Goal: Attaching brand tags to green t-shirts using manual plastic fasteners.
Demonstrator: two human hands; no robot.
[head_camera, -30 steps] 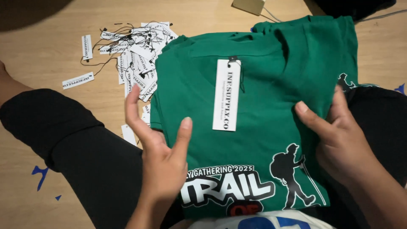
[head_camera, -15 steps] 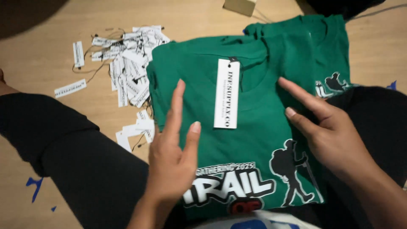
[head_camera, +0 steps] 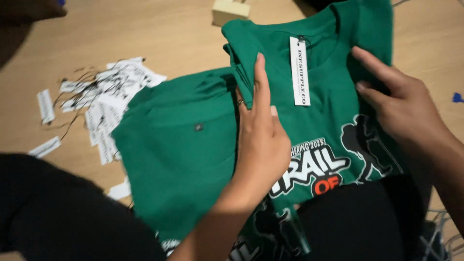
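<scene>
White rectangular hang tag (head_camera: 300, 71) at green shirt's collar; loose white tags (head_camera: 104, 104) left.

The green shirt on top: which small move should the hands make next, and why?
Probably the left hand should carry the folded sleeve edge further across the top green shirt. Its fingers already pinch that fold, while the right hand lies flat on the other side, steadying the cloth. The white hang tag lies in the middle, so the fold may cover it.

Two hands, the left (head_camera: 261, 140) and the right (head_camera: 401, 111). At least two green T-shirts (head_camera: 179, 145). One white hang tag (head_camera: 299, 71) on the right shirt. A heap of loose white tags (head_camera: 104, 104), too many to count. One small cardboard box (head_camera: 231, 9) far off.
</scene>
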